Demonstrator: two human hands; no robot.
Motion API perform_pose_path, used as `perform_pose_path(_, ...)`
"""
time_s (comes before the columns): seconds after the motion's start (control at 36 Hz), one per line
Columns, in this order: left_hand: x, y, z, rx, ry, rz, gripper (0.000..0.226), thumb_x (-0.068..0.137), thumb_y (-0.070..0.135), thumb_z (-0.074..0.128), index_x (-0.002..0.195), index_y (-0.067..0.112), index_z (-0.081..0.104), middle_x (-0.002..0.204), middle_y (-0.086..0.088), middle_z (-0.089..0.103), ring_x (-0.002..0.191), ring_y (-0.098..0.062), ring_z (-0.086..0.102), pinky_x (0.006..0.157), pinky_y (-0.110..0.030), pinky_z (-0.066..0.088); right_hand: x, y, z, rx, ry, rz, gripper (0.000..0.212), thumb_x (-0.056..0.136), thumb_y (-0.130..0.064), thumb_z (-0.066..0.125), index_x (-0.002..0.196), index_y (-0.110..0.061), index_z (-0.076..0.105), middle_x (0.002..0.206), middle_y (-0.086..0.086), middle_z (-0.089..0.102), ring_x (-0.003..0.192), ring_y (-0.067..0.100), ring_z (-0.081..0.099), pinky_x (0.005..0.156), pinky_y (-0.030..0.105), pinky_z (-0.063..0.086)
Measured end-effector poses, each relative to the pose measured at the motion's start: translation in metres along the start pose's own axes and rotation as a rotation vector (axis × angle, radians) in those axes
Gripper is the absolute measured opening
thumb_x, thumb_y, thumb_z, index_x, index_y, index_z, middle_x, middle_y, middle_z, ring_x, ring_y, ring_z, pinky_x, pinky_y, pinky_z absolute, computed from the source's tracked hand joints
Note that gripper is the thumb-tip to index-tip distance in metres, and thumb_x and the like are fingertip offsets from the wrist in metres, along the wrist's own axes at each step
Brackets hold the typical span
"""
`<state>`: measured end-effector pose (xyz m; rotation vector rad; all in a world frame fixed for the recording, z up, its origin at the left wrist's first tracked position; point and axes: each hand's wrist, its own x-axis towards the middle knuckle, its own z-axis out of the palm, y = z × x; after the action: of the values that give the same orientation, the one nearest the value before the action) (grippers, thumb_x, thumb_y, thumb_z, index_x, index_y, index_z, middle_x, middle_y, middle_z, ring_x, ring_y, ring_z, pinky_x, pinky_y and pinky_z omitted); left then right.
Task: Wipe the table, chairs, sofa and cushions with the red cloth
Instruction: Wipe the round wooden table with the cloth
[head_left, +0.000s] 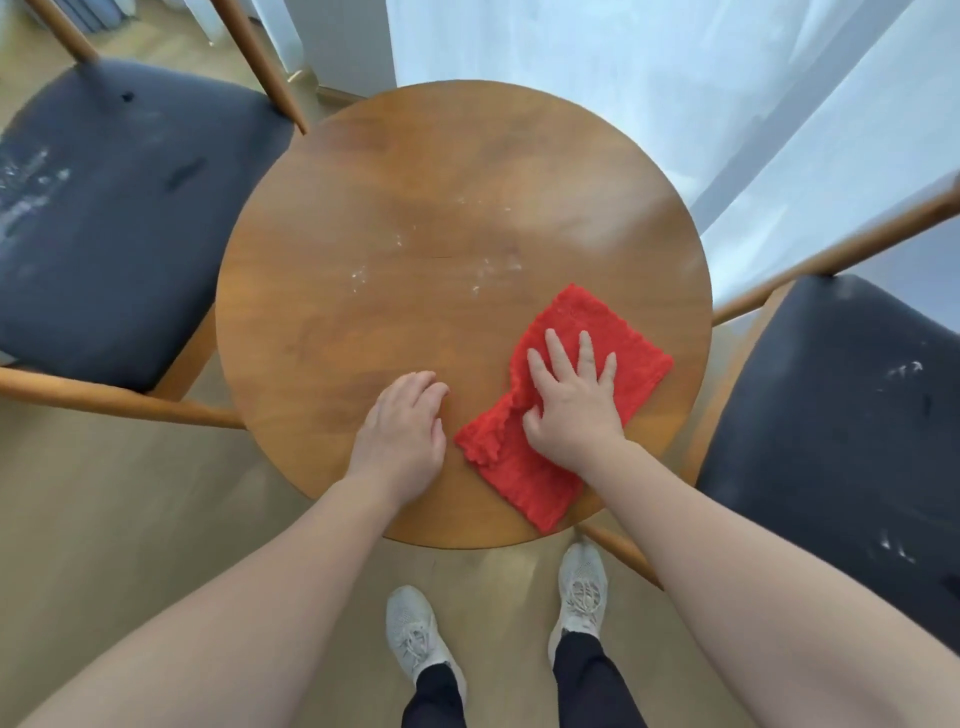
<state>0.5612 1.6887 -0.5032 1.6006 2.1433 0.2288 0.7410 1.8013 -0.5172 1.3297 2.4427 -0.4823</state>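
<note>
Right hand (571, 400) presses the red cloth (519, 478) flat, fingers (558, 348) spread. White specks (483, 275) lie ahead-left on the table (363, 182) — left hand (402, 431) rests empty, loosely curled.

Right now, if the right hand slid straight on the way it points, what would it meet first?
Probably the white specks near the middle of the table; the right hand, flat on the red cloth, points roughly there.

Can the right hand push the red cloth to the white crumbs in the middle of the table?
Probably yes. The right hand presses the red cloth flat just short of the white crumbs, and only bare table lies between.
</note>
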Motion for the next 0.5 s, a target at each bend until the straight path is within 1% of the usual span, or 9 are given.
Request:
perform_pose_path(0.06, 0.006, -0.006, 0.0, 0.0, 0.01, 0.028, 0.041, 0.092, 0.014, 0.05, 0.133, 0.012, 0.05, 0.146, -0.005, 0.039, 0.139, -0.023, 0.028, 0.115, -0.035, 0.021, 0.003, 0.008, -0.003, -0.042, 0.012, -0.093, 0.076, 0.08, -0.028, 0.045, 0.152, -0.021, 0.021, 0.162, 0.002, 0.001, 0.146, 0.034, -0.012, 0.114, 0.06, -0.008)
perform_pose_path(0.11, 0.012, -0.008, 0.001, 0.003, 0.014, 0.062, 0.042, 0.091, 0.013, 0.05, 0.133, 0.012, 0.051, 0.146, -0.006, 0.04, 0.138, -0.024, 0.029, 0.115, -0.036, 0.021, 0.004, 0.013, -0.004, -0.09, 0.0, -0.167, 0.077, 0.078, -0.025, 0.046, 0.152, -0.022, 0.023, 0.162, 0.0, 0.002, 0.147, 0.032, -0.011, 0.115, 0.06, -0.009)
perform_pose_path(0.19, 0.017, -0.008, 0.004, 0.004, 0.013, 0.081, 0.044, 0.093, 0.015, 0.049, 0.137, 0.013, 0.048, 0.149, -0.006, 0.036, 0.141, -0.024, 0.025, 0.117, -0.035, 0.015, -0.002, 0.015, -0.002, -0.002, 0.037, -0.175, 0.065, 0.089, -0.039, 0.04, 0.151, -0.026, 0.024, 0.162, 0.0, 0.001, 0.147, 0.03, -0.012, 0.116, 0.056, -0.011)
perform_pose_path(0.25, 0.02, -0.007, 0.008, 0.012, 0.02, 0.091, 0.046, 0.095, 0.02, 0.046, 0.141, 0.014, 0.042, 0.153, -0.004, 0.03, 0.144, -0.021, 0.018, 0.117, -0.031, 0.005, -0.006, 0.011, 0.002, 0.147, 0.121, -0.117, 0.056, 0.097, -0.044, 0.036, 0.15, -0.027, 0.029, 0.162, 0.002, 0.003, 0.148, 0.027, -0.008, 0.117, 0.051, -0.009)
perform_pose_path(0.31, 0.027, -0.006, 0.01, 0.032, 0.032, 0.114, 0.049, 0.097, 0.023, 0.043, 0.144, 0.015, 0.037, 0.155, -0.004, 0.025, 0.145, -0.019, 0.013, 0.117, -0.028, -0.002, -0.006, 0.004, 0.006, 0.235, 0.191, 0.028, 0.053, 0.101, -0.039, 0.033, 0.151, -0.024, 0.027, 0.162, 0.005, 0.003, 0.149, 0.027, -0.005, 0.119, 0.048, -0.005)
perform_pose_path(0.33, 0.031, -0.005, 0.011, 0.048, 0.042, 0.122, 0.05, 0.097, 0.024, 0.042, 0.145, 0.015, 0.035, 0.156, -0.004, 0.023, 0.145, -0.019, 0.012, 0.116, -0.028, -0.003, -0.004, 0.0, 0.009, 0.22, 0.188, 0.099, 0.054, 0.101, -0.04, 0.031, 0.152, -0.024, 0.023, 0.162, 0.007, 0.001, 0.148, 0.028, -0.005, 0.119, 0.048, -0.005)
perform_pose_path(0.39, 0.039, -0.002, 0.015, 0.074, 0.058, 0.129, 0.052, 0.097, 0.027, 0.04, 0.147, 0.015, 0.031, 0.157, -0.004, 0.02, 0.146, -0.018, 0.01, 0.116, -0.028, -0.005, 0.001, -0.005, 0.017, 0.127, 0.153, 0.17, 0.062, 0.098, -0.05, 0.026, 0.153, -0.026, 0.012, 0.161, 0.011, -0.005, 0.148, 0.031, -0.009, 0.117, 0.051, -0.008)
perform_pose_path(0.44, 0.045, 0.002, 0.02, 0.078, 0.057, 0.131, 0.053, 0.098, 0.028, 0.038, 0.148, 0.015, 0.029, 0.158, -0.003, 0.018, 0.146, -0.017, 0.008, 0.116, -0.028, -0.006, 0.005, -0.006, 0.022, 0.059, 0.136, 0.183, 0.069, 0.094, -0.059, 0.019, 0.153, -0.027, 0.004, 0.161, 0.011, -0.009, 0.147, 0.032, -0.012, 0.115, 0.053, -0.009)
perform_pose_path(0.5, 0.047, 0.004, 0.026, 0.083, 0.043, 0.138, 0.053, 0.098, 0.028, 0.037, 0.148, 0.015, 0.028, 0.158, -0.003, 0.017, 0.146, -0.017, 0.008, 0.117, -0.028, -0.006, 0.002, -0.003, 0.026, 0.026, 0.136, 0.167, 0.072, 0.091, -0.062, 0.012, 0.153, -0.028, 0.001, 0.161, 0.01, -0.01, 0.147, 0.032, -0.013, 0.116, 0.054, -0.009)
